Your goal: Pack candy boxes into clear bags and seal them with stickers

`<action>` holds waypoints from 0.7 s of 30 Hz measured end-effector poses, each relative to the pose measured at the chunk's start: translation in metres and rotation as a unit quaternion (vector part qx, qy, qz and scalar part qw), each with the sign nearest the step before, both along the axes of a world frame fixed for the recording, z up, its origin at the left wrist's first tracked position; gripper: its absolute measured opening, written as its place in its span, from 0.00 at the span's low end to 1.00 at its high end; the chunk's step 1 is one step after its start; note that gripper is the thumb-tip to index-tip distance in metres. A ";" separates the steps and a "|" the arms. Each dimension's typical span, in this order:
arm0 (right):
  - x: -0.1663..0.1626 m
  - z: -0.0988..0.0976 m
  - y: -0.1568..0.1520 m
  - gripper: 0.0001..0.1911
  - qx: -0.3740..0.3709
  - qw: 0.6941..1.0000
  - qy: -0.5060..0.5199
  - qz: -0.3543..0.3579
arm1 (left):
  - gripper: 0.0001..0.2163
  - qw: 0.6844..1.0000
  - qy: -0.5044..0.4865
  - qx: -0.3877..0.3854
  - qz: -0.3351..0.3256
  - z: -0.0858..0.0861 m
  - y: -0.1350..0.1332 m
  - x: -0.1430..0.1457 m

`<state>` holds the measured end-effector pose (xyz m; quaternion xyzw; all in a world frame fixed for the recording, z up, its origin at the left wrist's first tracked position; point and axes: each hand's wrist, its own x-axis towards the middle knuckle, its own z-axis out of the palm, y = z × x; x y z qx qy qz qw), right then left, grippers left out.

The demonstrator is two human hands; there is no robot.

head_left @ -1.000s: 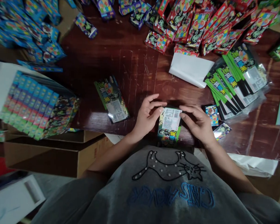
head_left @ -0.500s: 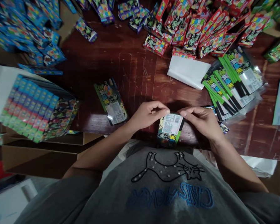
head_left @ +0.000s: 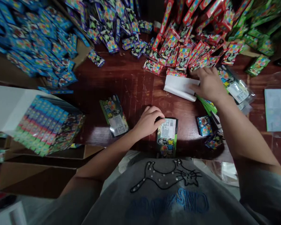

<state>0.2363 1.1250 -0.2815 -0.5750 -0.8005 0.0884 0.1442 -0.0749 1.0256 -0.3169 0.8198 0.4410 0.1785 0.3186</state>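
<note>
My left hand (head_left: 151,120) has its fingers curled, with thumb and forefinger at the upper left corner of a flat printed packet (head_left: 168,137). This packet is black and green, carries a white barcode label, and lies close to the table's front edge. My right hand (head_left: 209,82) reaches out with fingers extended and thumb apart, over the right end of a folded white sheet (head_left: 179,86) and beside the pile of small red boxes (head_left: 184,57). Nothing shows in it, though its fingertips are slightly blurred. Below that wrist lie a blue box (head_left: 204,125) and a purple box (head_left: 214,140).
Blue boxes (head_left: 49,40), purple boxes (head_left: 110,28) and green boxes (head_left: 259,37) are heaped along the back. At left, an open white carton (head_left: 7,109) holds stacked coloured boxes. Another printed packet (head_left: 114,115) lies left of centre; more packets (head_left: 237,89) lie at right.
My right hand has left the packet's top edge and moved up and right to the sheet and red boxes. My left hand remains by the packet. The view has shifted, showing more boxes.
</note>
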 end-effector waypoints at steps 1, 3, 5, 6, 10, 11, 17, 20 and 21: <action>-0.001 0.002 -0.002 0.16 -0.004 1.000 -0.020 -0.001 | 0.03 1.000 -0.019 -0.006 0.016 0.004 -0.001 0.000; -0.006 0.005 -0.020 0.13 0.036 0.998 -0.050 0.001 | 0.06 0.991 -0.096 -0.035 0.081 0.016 -0.002 0.001; -0.014 0.007 -0.050 0.12 0.148 0.987 -0.062 0.019 | 0.12 0.956 -0.219 -0.118 0.155 0.028 -0.001 0.005; -0.018 0.007 -0.067 0.10 0.211 0.974 -0.062 0.045 | 0.16 0.925 -0.285 -0.175 0.181 0.032 0.001 0.008; -0.025 0.003 -0.112 0.09 0.338 0.920 -0.046 0.191 | 0.28 0.797 -0.460 -0.322 0.223 0.033 0.016 0.022; -0.026 0.003 -0.115 0.09 0.321 0.924 -0.031 0.204 | 0.30 0.786 -0.475 -0.321 0.233 0.030 0.020 0.026; -0.036 0.019 -0.098 0.49 0.114 0.978 0.136 0.110 | 0.43 0.831 -0.462 -0.203 0.236 0.017 0.022 0.046; -0.040 0.023 -0.090 0.26 0.041 0.982 0.145 0.114 | 0.45 0.869 -0.422 -0.175 0.191 0.018 0.023 0.045; -0.040 0.023 -0.089 0.20 0.008 0.978 0.175 0.110 | 0.45 0.883 -0.407 -0.155 0.176 0.019 0.025 0.041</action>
